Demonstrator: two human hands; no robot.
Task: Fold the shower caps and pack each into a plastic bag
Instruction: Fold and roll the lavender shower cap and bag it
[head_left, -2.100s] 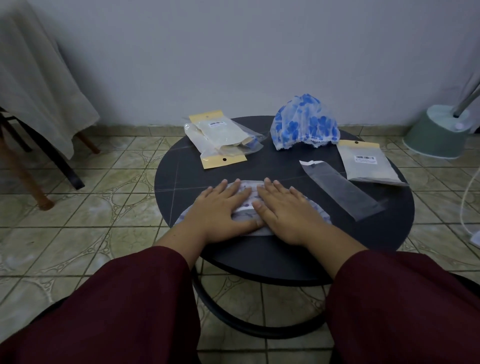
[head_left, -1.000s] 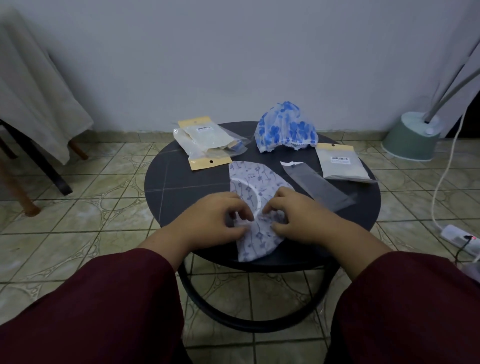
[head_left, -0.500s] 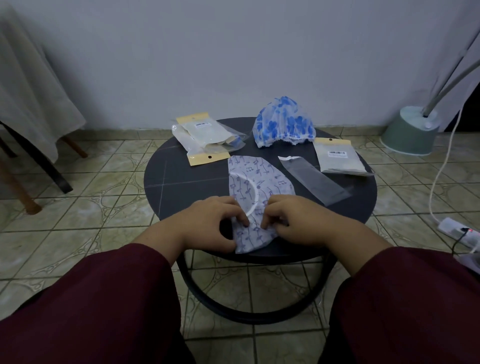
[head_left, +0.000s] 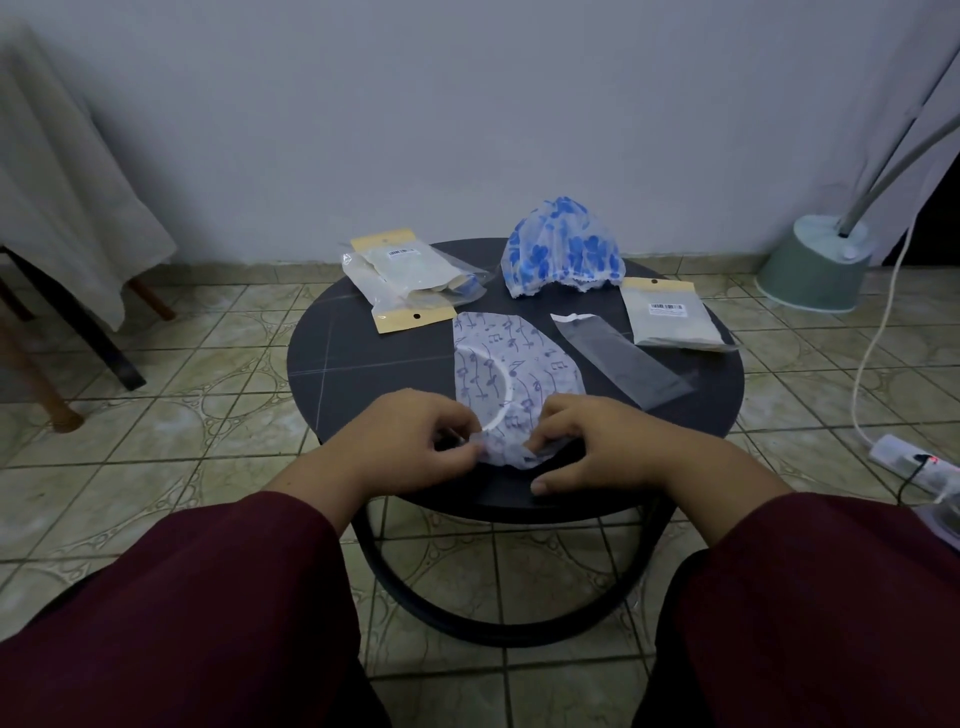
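Since flattening it, we've turned the music-note cap (head_left: 511, 366) lengthwise; left hand (head_left: 415, 441) and right hand (head_left: 597, 441) pinch its near end. Slippery film may spring open.

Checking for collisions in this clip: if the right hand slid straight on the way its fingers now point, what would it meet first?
The right hand points leftward, pinching the near end of the music-note shower cap. Going on, it would most likely meet the left hand, which grips the same bunched end close by, though depth is hard to judge.

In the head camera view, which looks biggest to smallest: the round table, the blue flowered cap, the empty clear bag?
1. Round table, far the largest.
2. Blue flowered cap.
3. Empty clear bag, longer but narrower; these two look close, so their order is unsure.
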